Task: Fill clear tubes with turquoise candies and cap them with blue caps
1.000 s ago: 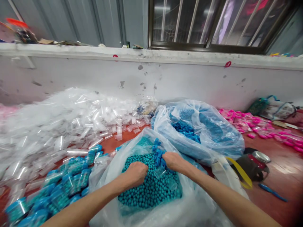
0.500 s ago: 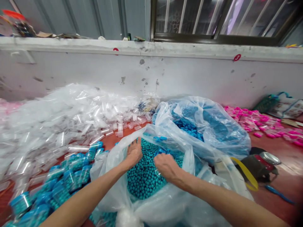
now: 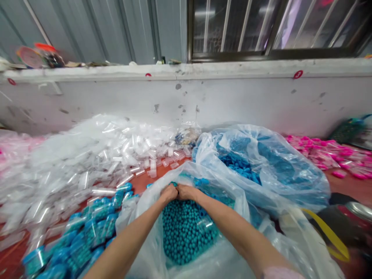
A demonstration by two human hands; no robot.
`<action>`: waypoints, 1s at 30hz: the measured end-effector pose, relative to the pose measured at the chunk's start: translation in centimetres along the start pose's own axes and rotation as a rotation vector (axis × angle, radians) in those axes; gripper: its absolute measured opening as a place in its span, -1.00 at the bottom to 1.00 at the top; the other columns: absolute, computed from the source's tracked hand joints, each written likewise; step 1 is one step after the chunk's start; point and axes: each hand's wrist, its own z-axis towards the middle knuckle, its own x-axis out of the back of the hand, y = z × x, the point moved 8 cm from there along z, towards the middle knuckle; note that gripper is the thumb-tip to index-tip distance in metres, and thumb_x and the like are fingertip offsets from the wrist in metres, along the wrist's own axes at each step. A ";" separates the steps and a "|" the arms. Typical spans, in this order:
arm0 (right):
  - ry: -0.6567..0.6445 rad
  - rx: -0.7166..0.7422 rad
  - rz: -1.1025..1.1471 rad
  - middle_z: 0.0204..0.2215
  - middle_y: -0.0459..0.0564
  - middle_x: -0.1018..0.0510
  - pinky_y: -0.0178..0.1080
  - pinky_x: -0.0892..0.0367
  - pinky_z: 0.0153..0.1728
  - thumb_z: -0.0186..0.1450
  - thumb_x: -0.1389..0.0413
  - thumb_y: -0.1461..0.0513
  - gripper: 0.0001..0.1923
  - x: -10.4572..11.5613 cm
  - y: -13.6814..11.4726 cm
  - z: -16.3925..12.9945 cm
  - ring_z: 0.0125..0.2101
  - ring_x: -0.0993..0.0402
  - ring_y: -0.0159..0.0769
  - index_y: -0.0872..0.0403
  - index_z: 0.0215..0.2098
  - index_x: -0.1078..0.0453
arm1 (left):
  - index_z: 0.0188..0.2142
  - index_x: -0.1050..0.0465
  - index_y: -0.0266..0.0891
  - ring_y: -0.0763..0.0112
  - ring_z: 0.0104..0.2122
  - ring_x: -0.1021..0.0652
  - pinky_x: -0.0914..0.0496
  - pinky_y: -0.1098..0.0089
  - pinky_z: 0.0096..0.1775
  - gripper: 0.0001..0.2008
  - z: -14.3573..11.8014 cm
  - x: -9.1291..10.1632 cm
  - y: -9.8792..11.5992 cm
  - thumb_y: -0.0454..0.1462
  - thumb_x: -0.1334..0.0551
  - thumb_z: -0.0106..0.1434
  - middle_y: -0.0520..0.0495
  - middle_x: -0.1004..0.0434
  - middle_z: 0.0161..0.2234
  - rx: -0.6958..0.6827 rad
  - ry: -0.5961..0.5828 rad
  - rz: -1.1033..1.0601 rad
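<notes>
Two hands, left hand point(image 3: 168, 192) touching right hand point(image 3: 186, 191), over teal beads point(image 3: 183, 228)

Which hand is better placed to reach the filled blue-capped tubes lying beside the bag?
Probably the left hand: the filled tubes lie on its side, while the right hand would have to cross over.

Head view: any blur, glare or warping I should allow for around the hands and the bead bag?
Head view: left hand and right hand meet fairly sharp over the teal beads; the clear tube pile smears at the left edge; white glare streaks the bead bag; the wall ledge bows from wide-angle distortion; the pink pieces look soft.
</notes>
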 end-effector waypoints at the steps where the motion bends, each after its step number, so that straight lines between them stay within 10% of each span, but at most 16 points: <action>1: -0.090 -0.012 -0.023 -0.40 -0.09 -0.51 -0.35 -0.29 -0.31 0.23 -0.06 0.25 -0.80 -0.8 0.6 -0.4 -0.36 -0.43 -0.33 0.24 -0.32 -0.44 | -0.11 -0.33 -0.34 0.32 -0.24 -0.47 -0.40 0.26 -0.23 -0.72 -0.8 -0.6 -0.3 -0.21 -0.09 0.25 -0.09 -0.41 -0.19 0.029 -0.033 0.017; 5: -0.339 -0.055 -0.099 -0.34 0.02 -0.55 -0.33 -0.29 -0.34 0.14 -0.11 0.23 -0.75 -2.4 2.6 -2.3 -0.33 -0.43 -0.25 0.15 -0.21 -0.45 | 0.02 -0.23 -0.43 -0.03 -0.05 -0.38 -0.27 0.01 -0.12 -0.63 -4.7 -2.5 0.2 -0.37 -0.02 0.22 -0.38 -0.33 -0.05 -0.012 -0.090 0.091; 10: -0.277 -0.096 -0.242 -0.10 0.20 -0.41 0.01 -0.17 -0.12 0.19 -0.02 0.26 -0.74 -1.0 1.8 -5.9 -0.09 -0.28 -0.02 0.13 -0.16 -0.40 | 0.03 -0.24 -0.47 -0.09 0.09 -0.22 -0.04 -0.11 0.03 -0.58 -11.4 -4.4 4.3 -0.39 -0.01 0.17 -0.50 -0.28 0.01 -0.421 -0.061 0.295; 17: -0.244 0.538 -0.231 -0.14 0.02 -0.39 0.14 -0.03 -0.05 0.10 -0.10 0.01 -0.65 -4.7 -8.2 -12.0 -0.06 -0.19 -0.06 -0.03 -0.19 -0.37 | -0.40 -0.49 -0.32 0.16 -0.43 -0.54 -0.36 0.28 -0.36 -0.78 -16.3 -5.6 6.5 -0.46 -0.09 0.04 -0.23 -0.55 -0.47 -0.564 -0.307 0.280; 22: -0.182 0.448 -0.291 -0.23 -0.01 -0.43 0.13 -0.09 -0.05 0.18 -0.05 0.15 -0.82 -7.8 -7.4 -11.7 -0.09 -0.26 -0.11 0.00 -0.26 -0.37 | -0.60 -0.45 -0.25 0.31 -0.58 -0.50 -0.27 0.43 -0.55 -0.85 -16.9 -5.2 7.5 -0.45 -0.15 -0.01 -0.13 -0.54 -0.57 -0.614 -0.232 0.293; 26: -0.114 0.132 -0.454 -0.10 0.10 -0.41 0.19 -0.15 -0.09 0.21 0.03 0.31 -0.77 -7.7 -4.4 -10.4 -0.04 -0.26 0.01 0.04 -0.18 -0.35 | -0.44 -0.48 -0.15 0.45 -0.53 -0.48 -0.26 0.54 -0.54 -0.82 -16.1 -2.3 7.5 -0.40 -0.13 0.08 0.06 -0.57 -0.48 -0.626 -0.184 0.022; 30: -0.192 0.082 -0.382 -0.09 0.11 -0.41 0.12 -0.24 -0.18 0.17 -0.02 0.29 -0.74 -4.7 -4.5 -10.2 -0.09 -0.32 0.04 0.01 -0.16 -0.36 | -0.23 -0.45 -0.15 0.51 -0.44 -0.48 -0.32 0.54 -0.35 -0.70 -14.4 5.4 1.6 -0.30 0.05 0.24 0.06 -0.53 -0.40 -0.278 0.254 -0.483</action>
